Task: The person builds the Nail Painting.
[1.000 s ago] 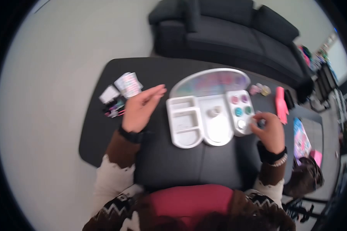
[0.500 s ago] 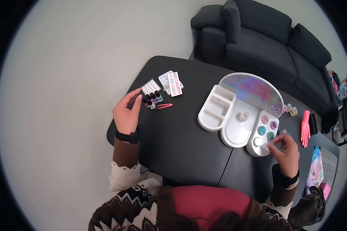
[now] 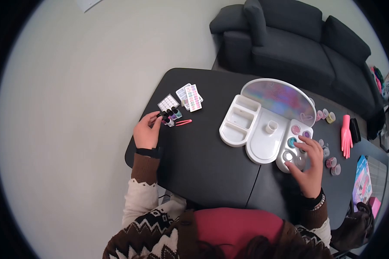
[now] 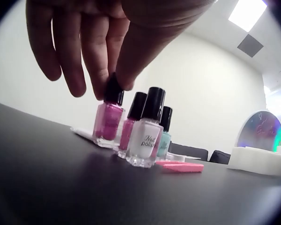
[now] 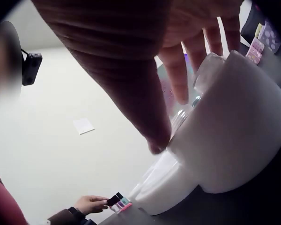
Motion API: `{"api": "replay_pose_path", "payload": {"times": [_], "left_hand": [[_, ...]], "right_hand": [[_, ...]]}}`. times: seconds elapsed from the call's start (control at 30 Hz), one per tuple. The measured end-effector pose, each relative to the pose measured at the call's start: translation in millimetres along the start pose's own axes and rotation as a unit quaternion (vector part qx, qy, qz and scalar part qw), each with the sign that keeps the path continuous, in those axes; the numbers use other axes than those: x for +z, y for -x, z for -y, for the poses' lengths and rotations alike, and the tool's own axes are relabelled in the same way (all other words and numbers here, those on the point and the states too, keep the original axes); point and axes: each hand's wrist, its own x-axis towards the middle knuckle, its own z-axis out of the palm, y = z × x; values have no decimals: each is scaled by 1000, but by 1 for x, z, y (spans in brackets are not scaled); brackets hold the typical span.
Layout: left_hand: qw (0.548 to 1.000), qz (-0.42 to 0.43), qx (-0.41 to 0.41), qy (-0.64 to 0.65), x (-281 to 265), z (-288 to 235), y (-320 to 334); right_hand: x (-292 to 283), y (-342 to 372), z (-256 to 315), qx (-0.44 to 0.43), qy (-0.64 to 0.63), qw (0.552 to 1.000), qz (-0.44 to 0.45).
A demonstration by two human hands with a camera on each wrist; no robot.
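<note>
My left hand (image 3: 146, 134) pinches the black cap of a magenta nail polish bottle (image 4: 107, 123), which stands upright, close over the table. Beside it stand a white nail polish (image 4: 144, 140), a pink one (image 4: 126, 133) and a teal one (image 4: 165, 141). Pink tweezers (image 3: 183, 123) lie to their right. My right hand (image 3: 310, 168) spreads its fingers over the right-hand section of a white nail station (image 3: 263, 149), thumb right at its edge. Glitter jars in pink (image 3: 295, 129), purple (image 3: 306, 134) and teal (image 3: 292, 142) sit in its slots; a clear jar (image 5: 208, 70) shows by the fingers.
Sticker sheets (image 3: 193, 98) and a white gridded case (image 3: 168, 102) lie behind the bottles. Right of the station are small jars (image 3: 331, 162), a pink model hand (image 3: 346, 136) and a colourful package (image 3: 362, 179). A dark sofa (image 3: 298, 47) stands beyond the table.
My left hand has come to the bottles and now pinches a cap. From the station's right side, my right hand has moved over its front slots and spread its fingers. The head view has shifted.
</note>
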Motion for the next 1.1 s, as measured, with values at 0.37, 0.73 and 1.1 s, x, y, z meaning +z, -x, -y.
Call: {"api": "replay_pose_path", "payload": {"times": [0.37, 0.73, 1.1], "left_hand": [[974, 83, 168, 131, 16, -151, 59], [938, 156, 311, 6, 70, -159, 60], [948, 108, 295, -58, 77, -153, 62]], "right_hand": [[4, 7, -5, 49, -4, 998, 48], [7, 12, 0, 44, 15, 998, 34], [5, 11, 1, 40, 23, 998, 31]]}}
